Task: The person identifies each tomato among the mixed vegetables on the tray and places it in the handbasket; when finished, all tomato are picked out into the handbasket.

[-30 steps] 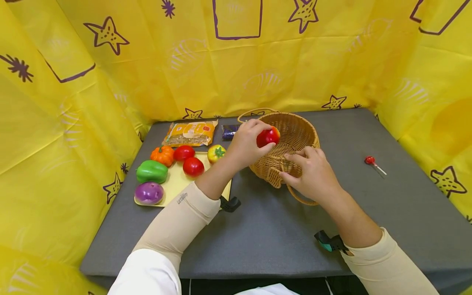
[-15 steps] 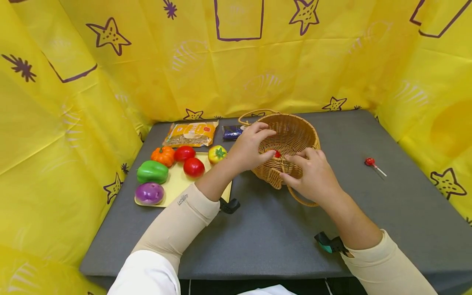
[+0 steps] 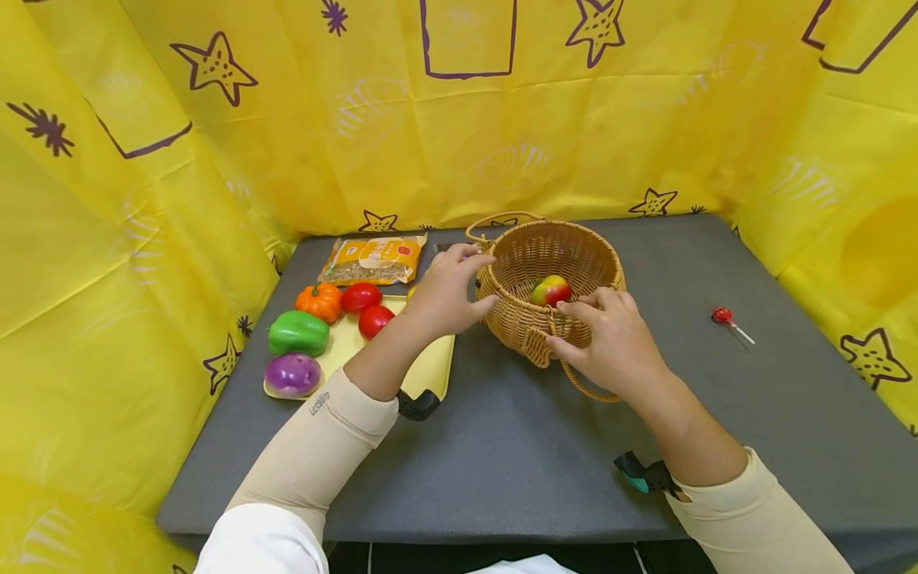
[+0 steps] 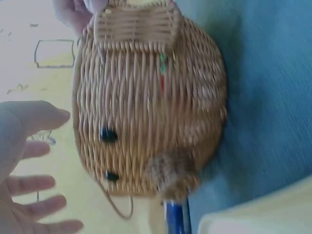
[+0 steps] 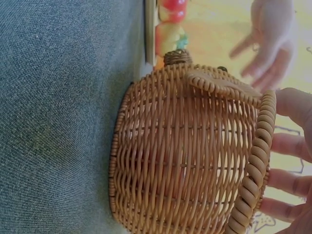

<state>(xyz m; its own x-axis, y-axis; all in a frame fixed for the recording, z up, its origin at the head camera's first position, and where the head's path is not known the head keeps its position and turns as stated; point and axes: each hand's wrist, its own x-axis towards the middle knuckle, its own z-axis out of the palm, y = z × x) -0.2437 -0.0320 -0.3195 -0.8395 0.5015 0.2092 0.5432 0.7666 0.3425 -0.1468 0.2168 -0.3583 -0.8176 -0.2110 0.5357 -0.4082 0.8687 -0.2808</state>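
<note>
My right hand (image 3: 610, 343) grips the near-right rim of the wicker basket (image 3: 511, 323), thumb outside and fingers over the edge. Inside the basket lies a red and yellow toy mango (image 3: 551, 291). Just left of the basket my left hand (image 3: 448, 295) hovers with nothing in it, fingers spread and apart from the wicker. The left wrist view shows the basket's side with two dark bead eyes and a woven snout (image 4: 173, 173). Beneath the left forearm is a cream tray (image 3: 433, 363) with two red tomatoes (image 3: 361, 297) and a green bell pepper (image 3: 298, 333).
A purple eggplant (image 3: 292, 375) and an orange pumpkin (image 3: 319, 303) sit at the tray's left side. An orange food bag (image 3: 380, 259) lies behind it. A blue packet (image 4: 174, 217) is near the snout. Far right lies a red lollipop (image 3: 722, 316).
My left hand let the toy mango go into the basket, then drew back to the left, out over the tray's edge. The right hand stays on the rim.
</note>
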